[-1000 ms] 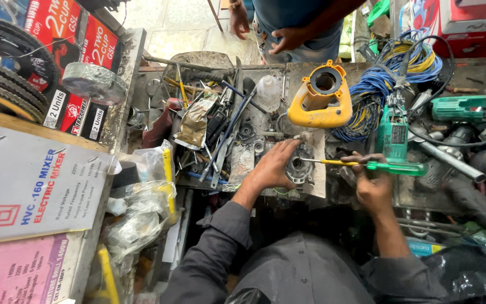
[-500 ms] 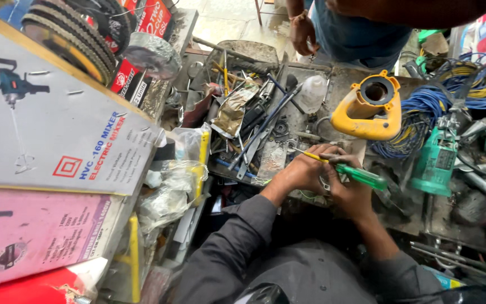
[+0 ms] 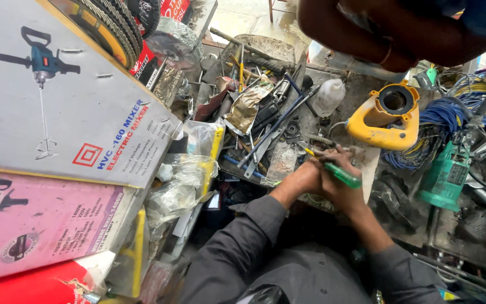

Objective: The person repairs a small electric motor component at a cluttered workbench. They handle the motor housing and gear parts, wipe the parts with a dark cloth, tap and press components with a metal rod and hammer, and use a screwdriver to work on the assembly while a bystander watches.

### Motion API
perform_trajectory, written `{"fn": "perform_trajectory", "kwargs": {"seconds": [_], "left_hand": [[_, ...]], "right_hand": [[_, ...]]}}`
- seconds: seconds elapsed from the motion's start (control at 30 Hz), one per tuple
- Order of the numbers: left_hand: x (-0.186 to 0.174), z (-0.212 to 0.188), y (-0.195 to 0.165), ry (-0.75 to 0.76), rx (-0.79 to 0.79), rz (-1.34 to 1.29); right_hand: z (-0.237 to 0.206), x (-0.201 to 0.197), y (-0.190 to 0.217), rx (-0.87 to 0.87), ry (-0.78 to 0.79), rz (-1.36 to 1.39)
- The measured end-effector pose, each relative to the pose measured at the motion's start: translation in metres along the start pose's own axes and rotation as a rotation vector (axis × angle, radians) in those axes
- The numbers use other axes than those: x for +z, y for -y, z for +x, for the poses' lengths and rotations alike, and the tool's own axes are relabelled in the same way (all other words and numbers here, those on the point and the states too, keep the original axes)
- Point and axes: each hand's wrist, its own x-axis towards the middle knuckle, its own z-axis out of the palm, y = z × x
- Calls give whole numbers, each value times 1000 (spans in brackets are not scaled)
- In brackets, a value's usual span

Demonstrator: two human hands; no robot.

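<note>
A green-handled screwdriver [image 3: 337, 172] lies across the joined hands at mid-bench, right hand [image 3: 341, 183] clenched around it, left hand [image 3: 306, 175] curled beside (what it holds is hidden). Seemingly mid-fastening; steady downward pressure comes next. Yellow housing [image 3: 382, 119] sits farther right.

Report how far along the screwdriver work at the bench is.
Done: the yellow tool housing lies stripped and empty beside the coil of blue wire. In hand: the right hand grips a green-handled screwdriver, tip pointing at a small part that the left hand steadies; the part itself is hidden. Left: the green power tool lies apart, and loose tools remain scattered.
</note>
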Motion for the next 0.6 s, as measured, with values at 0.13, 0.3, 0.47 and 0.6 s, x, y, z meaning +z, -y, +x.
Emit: {"fn": "perform_trajectory", "kwargs": {"seconds": [0.13, 0.3, 0.47, 0.6], "left_hand": [[-4, 8, -3, 146, 101, 254], [-17, 17, -21, 285, -44, 205], [-40, 10, -35, 169, -140, -25], [-46, 11, -37, 113, -115, -41]], "right_hand": [[-2, -2, 5, -75, 54, -34], [-11, -19, 11, -73, 42, 52], [-35, -39, 13, 93, -166, 61], [-62, -75, 3, 284, -420, 169]]}}
